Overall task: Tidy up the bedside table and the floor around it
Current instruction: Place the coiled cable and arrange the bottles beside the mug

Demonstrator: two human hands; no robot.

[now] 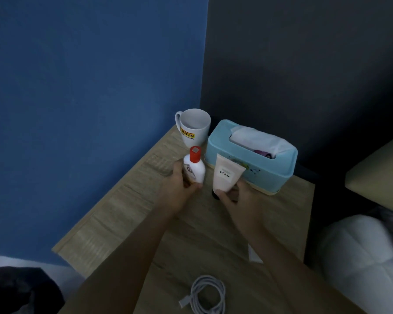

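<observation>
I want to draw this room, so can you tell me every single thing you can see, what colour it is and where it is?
bedside table: one, light wood, in the corner of the walls
mug: one, white with a yellow label, back corner of the table
tissue box: one, light blue with white tissue on top, back right of the table
bottle: one, white with a red cap, upright in front of the mug
tube: one, pale pink, standing on its dark cap, in front of the tissue box
cable: one, white, coiled near the front edge
left hand: one, holding the bottle
right hand: one, holding the tube
</observation>
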